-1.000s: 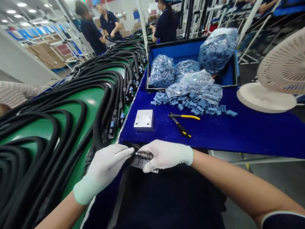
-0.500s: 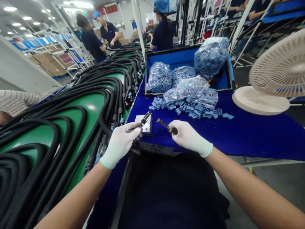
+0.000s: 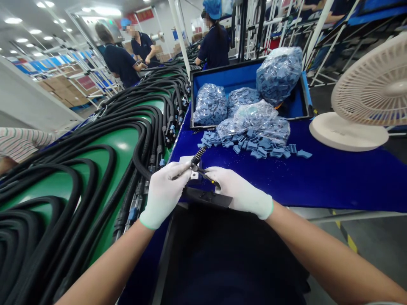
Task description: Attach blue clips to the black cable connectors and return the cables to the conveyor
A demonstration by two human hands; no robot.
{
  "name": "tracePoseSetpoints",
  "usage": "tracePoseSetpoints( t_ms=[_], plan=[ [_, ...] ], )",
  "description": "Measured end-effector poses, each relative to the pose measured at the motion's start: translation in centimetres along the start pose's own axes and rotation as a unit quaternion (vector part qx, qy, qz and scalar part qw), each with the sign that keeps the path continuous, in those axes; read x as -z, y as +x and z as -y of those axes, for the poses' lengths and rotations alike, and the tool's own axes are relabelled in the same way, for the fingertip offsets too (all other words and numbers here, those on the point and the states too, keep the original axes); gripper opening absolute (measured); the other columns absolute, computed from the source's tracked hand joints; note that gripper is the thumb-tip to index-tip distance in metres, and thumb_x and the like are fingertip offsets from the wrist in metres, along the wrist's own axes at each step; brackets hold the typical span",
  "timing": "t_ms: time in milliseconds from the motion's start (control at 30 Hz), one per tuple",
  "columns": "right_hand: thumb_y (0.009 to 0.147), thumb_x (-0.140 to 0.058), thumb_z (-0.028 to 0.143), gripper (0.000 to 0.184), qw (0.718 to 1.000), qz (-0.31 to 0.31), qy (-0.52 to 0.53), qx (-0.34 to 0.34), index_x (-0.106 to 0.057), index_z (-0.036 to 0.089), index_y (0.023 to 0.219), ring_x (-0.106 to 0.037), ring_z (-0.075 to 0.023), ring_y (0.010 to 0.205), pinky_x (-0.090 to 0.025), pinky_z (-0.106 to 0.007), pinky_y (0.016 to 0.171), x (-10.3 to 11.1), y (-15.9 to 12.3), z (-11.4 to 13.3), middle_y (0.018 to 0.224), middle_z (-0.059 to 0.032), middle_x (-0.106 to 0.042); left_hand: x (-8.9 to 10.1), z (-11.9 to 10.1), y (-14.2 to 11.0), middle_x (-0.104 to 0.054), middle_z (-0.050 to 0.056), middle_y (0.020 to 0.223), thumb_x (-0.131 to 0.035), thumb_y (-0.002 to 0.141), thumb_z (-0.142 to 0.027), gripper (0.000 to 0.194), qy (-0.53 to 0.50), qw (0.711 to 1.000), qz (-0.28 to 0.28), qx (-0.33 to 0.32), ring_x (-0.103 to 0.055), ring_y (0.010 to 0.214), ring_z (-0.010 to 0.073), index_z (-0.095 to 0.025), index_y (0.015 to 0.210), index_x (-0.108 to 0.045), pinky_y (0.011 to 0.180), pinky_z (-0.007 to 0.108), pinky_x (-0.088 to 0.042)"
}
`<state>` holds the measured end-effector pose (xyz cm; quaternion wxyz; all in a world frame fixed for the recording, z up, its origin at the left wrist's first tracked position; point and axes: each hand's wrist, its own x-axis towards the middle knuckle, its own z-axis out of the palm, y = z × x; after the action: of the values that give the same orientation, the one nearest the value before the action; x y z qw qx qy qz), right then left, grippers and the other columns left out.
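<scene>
Two hands: left hand (image 3: 165, 195) and right hand (image 3: 240, 192) close together in white gloves, forearms angled inward, wrists low, fingers meeting at 12 o'clock
Left grip: clamped on a ribbed black coil (image 3: 197, 156), tilted toward 1 o'clock
Right grip: clamped on black-and-yellow pliers (image 3: 206, 174), tips touching or just beside the coil
Under the tools: aluminium block (image 3: 185, 160)
At 1 o'clock: loose blue plastic pieces (image 3: 251, 146) on blue cloth (image 3: 333, 178)
At 9 o'clock: black cables (image 3: 95, 140)

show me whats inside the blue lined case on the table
The blue-lined case holds three clear plastic bags of small blue parts. A fourth bag lies over its front edge; the case floor under the bags is hidden.
</scene>
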<state>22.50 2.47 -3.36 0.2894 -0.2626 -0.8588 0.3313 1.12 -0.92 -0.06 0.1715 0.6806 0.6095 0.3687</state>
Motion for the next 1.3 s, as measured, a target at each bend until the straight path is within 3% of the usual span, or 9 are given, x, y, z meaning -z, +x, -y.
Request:
tracePoseSetpoints(
  t_ms=[200, 267, 367, 467, 600, 700, 933, 1167, 1300],
  plan=[
    [0.080, -0.046, -0.003, 0.033, 0.993, -0.021, -0.098, -0.066, -0.063, 0.017, 0.099, -0.061, -0.0211, 0.095, -0.049, -0.031, 0.087, -1.9, -0.2, -1.7, 0.106, -0.0085, -0.066, 0.1, 0.5, -0.1, -0.078, 0.005, 0.110, -0.069, 0.094, -0.038, 0.027, -0.018, 1.000, -0.002, -0.009, -0.072, 0.106, 0.0249, -0.022, 0.112, -0.082, 0.099, 0.034, -0.055],
    [0.081, -0.046, -0.001, 0.029, 0.990, -0.023, -0.123, -0.068, -0.062, 0.018, 0.097, -0.059, -0.0206, 0.091, -0.047, -0.030, 0.083, -2.1, -0.2, -1.8, 0.102, -0.0079, -0.065, 0.5, 1.1, 1.3, -0.078, 0.008, 0.115, -0.069, 0.094, -0.045, 0.041, -0.104, 0.992, 0.044, 0.051, -0.073, 0.105, 0.0267, -0.021, 0.125, -0.078, 0.097, 0.038, -0.057],
    [0.081, -0.047, 0.002, 0.023, 0.986, -0.020, -0.144, -0.075, -0.059, 0.019, 0.091, -0.058, -0.0200, 0.085, -0.044, -0.030, 0.077, -1.9, 0.0, -1.5, 0.098, -0.0072, -0.064, 0.7, 1.9, 4.1, -0.077, 0.014, 0.121, -0.066, 0.094, -0.055, 0.058, -0.273, 0.939, 0.174, 0.118, -0.075, 0.101, 0.0272, -0.019, 0.139, -0.069, 0.092, 0.040, -0.061],
    [0.084, -0.050, 0.006, 0.020, 0.983, -0.031, -0.132, -0.125, -0.059, 0.019, 0.097, -0.059, -0.0198, 0.078, -0.042, -0.030, 0.070, -1.4, 0.1, -1.2, 0.093, -0.0063, -0.066, 0.7, 1.9, 6.1, -0.078, 0.014, 0.119, -0.075, 0.087, -0.055, 0.058, -0.293, 0.920, 0.232, 0.118, -0.075, 0.105, 0.0286, -0.019, 0.133, -0.074, 0.094, 0.039, -0.061],
    [0.095, -0.058, 0.025, 0.028, 0.984, -0.025, -0.093, -0.152, -0.057, 0.017, 0.121, -0.065, -0.0231, 0.080, -0.041, -0.030, 0.067, -1.0, 0.1, -1.5, 0.098, -0.0088, -0.072, 1.1, 1.0, 6.5, -0.080, 0.008, 0.120, -0.078, 0.085, -0.052, 0.053, -0.125, 0.973, 0.183, 0.067, -0.074, 0.110, 0.0311, -0.019, 0.127, -0.078, 0.094, 0.037, -0.059],
    [0.097, -0.060, 0.032, 0.018, 0.980, -0.004, -0.128, -0.151, -0.063, 0.018, 0.108, -0.067, -0.0244, 0.082, -0.040, -0.031, 0.067, -1.3, 0.5, -2.4, 0.095, -0.0090, -0.074, 1.3, 0.4, 5.9, -0.080, 0.004, 0.121, -0.074, 0.089, -0.050, 0.046, -0.050, 0.985, 0.159, 0.042, -0.072, 0.114, 0.0314, -0.021, 0.125, -0.080, 0.101, 0.036, -0.056],
    [0.096, -0.061, 0.028, 0.014, 0.965, -0.008, -0.194, -0.174, -0.067, 0.020, 0.105, -0.069, -0.0238, 0.081, -0.038, -0.031, 0.069, -2.8, 1.7, -3.7, 0.090, -0.0063, -0.075, 0.8, 0.1, 5.2, -0.079, 0.005, 0.123, -0.075, 0.088, -0.048, 0.049, -0.058, 0.989, 0.126, 0.053, -0.072, 0.117, 0.0314, -0.019, 0.126, -0.079, 0.105, 0.038, -0.054],
    [0.097, -0.056, 0.015, 0.019, 0.957, -0.006, -0.249, -0.149, -0.068, 0.016, 0.112, -0.068, -0.0271, 0.096, -0.046, -0.035, 0.084, 0.4, -0.8, -3.3, 0.104, -0.0132, -0.074, -0.1, -0.7, 5.4, -0.081, 0.008, 0.115, -0.072, 0.088, -0.045, 0.046, -0.084, 0.990, 0.085, 0.074, -0.074, 0.103, 0.0282, -0.015, 0.122, -0.079, 0.094, 0.036, -0.057],
    [0.083, -0.080, 0.021, 0.053, 0.956, -0.076, -0.227, -0.167, -0.064, 0.013, 0.132, -0.060, -0.0374, 0.122, -0.047, -0.048, 0.103, 1.6, -3.5, -2.5, 0.132, -0.0217, -0.066, 0.0, -1.8, 4.8, -0.079, 0.007, 0.119, -0.069, 0.090, -0.036, 0.041, -0.109, 0.988, 0.083, 0.066, -0.074, 0.105, 0.0259, -0.015, 0.125, -0.077, 0.097, 0.034, -0.056]
  ],
)
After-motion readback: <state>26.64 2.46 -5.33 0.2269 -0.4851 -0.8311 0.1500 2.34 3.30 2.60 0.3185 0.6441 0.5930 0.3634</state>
